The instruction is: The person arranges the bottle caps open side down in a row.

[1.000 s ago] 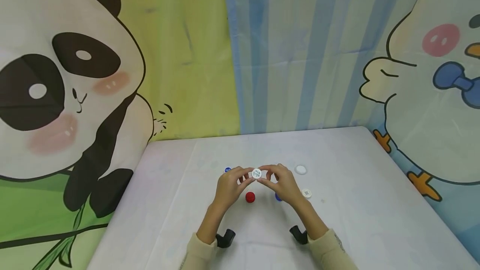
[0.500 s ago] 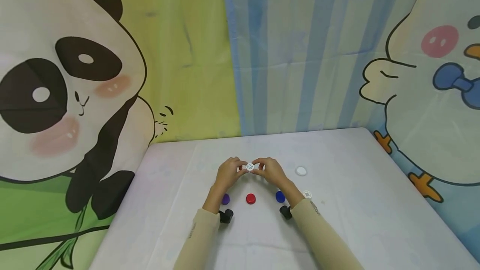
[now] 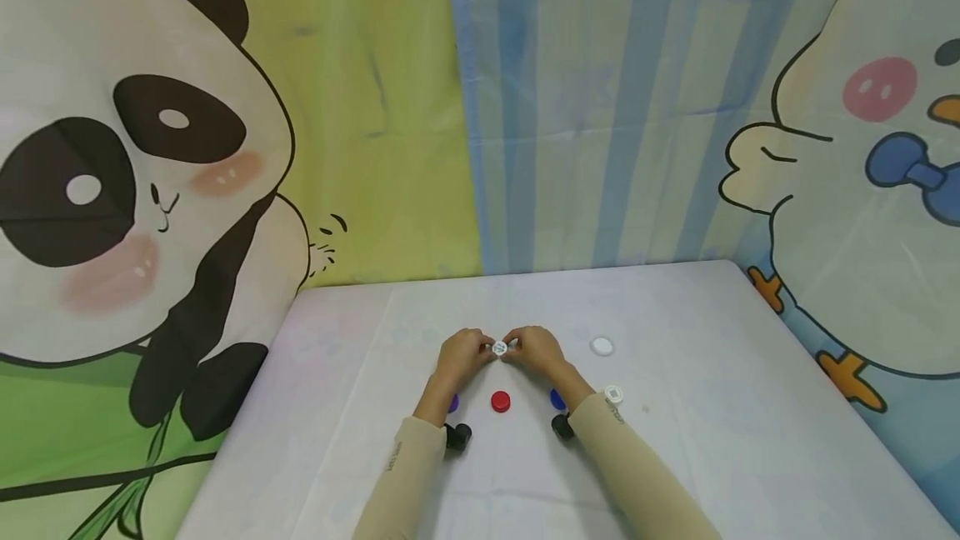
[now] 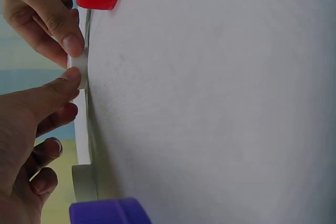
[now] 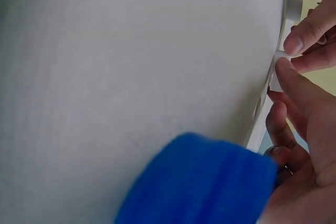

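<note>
A small white round cap (image 3: pixel 499 348) with dark marks on its top is held between both hands, close over the table. My left hand (image 3: pixel 462 356) pinches its left side with thumb and fingertips, the other fingers curled loosely. From the opposite side my right hand (image 3: pixel 537 349) pinches the same white cap. The two thumbs meet it side by side in the left wrist view. Nearer the body lie a red cap (image 3: pixel 500 401), a purple cap (image 4: pixel 107 212) partly behind the left wrist, and a blue cap (image 5: pixel 197 182) by the right wrist.
To the right of the hands lie a white disc (image 3: pixel 602 346) and a white cap with a square mark (image 3: pixel 613 394). Beyond the purple cap, the left wrist view shows a pale cylinder (image 4: pixel 84 182). A white cloth covers the table (image 3: pixel 720 440), with printed curtains behind.
Both hands have reached farther over the table with the white cap, shifted it slightly left, then lowered it. The purple cap has come into view; the far blue-topped cap is now hidden.
</note>
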Available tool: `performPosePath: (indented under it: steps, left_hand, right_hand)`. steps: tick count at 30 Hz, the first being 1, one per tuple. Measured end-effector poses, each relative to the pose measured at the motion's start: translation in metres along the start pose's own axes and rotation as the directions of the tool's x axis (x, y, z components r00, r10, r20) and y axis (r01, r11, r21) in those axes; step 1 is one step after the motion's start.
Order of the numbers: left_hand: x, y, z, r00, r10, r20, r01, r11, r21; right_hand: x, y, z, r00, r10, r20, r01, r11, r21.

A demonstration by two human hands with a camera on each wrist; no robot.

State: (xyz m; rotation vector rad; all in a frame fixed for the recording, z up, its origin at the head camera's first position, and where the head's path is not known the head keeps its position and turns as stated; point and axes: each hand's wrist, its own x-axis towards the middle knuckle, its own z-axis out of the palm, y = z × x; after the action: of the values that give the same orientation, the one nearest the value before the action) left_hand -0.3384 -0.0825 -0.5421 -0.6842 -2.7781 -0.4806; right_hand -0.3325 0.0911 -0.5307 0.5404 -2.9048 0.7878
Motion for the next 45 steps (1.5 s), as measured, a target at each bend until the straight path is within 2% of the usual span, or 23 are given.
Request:
performPosePath:
  steps: [6,10,14,17,19,22,24,28,34,40,45]
  left_hand:
    - [0.001,0.001,0.003,1.000,0.008,-0.017,-0.008,1.000,0.004]
    - [0.000,0.003,0.002,1.000,-0.010,-0.004,0.010,1.000,-0.002]
    - [0.000,0.011,-0.005,0.998,-0.060,0.005,0.060,0.998,0.018]
    - [0.003,0.023,-0.015,0.995,-0.102,-0.010,0.102,0.995,0.015]
    - [0.008,0.034,-0.021,0.994,-0.112,-0.011,0.112,0.993,-0.030]
    - [0.015,0.053,-0.024,0.995,-0.097,0.012,0.098,0.987,-0.125]
    - [0.020,0.063,-0.021,0.996,-0.089,0.029,0.092,0.980,-0.179]
    - [0.028,0.076,-0.005,0.993,-0.107,0.055,0.117,0.971,-0.209]
    - [0.034,0.081,0.019,0.984,-0.130,0.119,0.146,0.979,-0.139]
    - [0.033,0.085,0.024,0.976,-0.155,0.152,0.172,0.980,-0.102]
    - [0.033,0.088,0.025,0.978,-0.160,0.133,0.170,0.983,-0.072]
  right_hand:
    - [0.001,0.003,0.003,0.999,-0.033,-0.015,0.032,0.998,-0.053]
    - [0.000,0.005,-0.004,0.999,-0.043,-0.005,0.043,0.998,-0.056]
    - [-0.007,0.012,-0.021,0.999,0.034,0.015,-0.034,0.999,-0.010]
    - [-0.011,0.019,-0.036,0.995,0.096,0.004,-0.096,0.995,0.034]
    - [-0.014,0.023,-0.046,0.992,0.130,-0.001,-0.129,0.990,0.063]
    - [-0.018,0.029,-0.058,0.983,0.182,0.011,-0.182,0.980,0.085]
    - [-0.019,0.032,-0.061,0.976,0.213,0.033,-0.215,0.973,0.080]
    - [-0.020,0.039,-0.059,0.973,0.221,0.073,-0.225,0.973,0.051]
    - [-0.022,0.047,-0.050,0.973,0.214,0.084,-0.217,0.976,0.027]
    - [-0.027,0.048,-0.050,0.977,0.208,0.055,-0.210,0.977,0.038]
    - [-0.029,0.050,-0.051,0.978,0.203,0.044,-0.205,0.976,0.067]
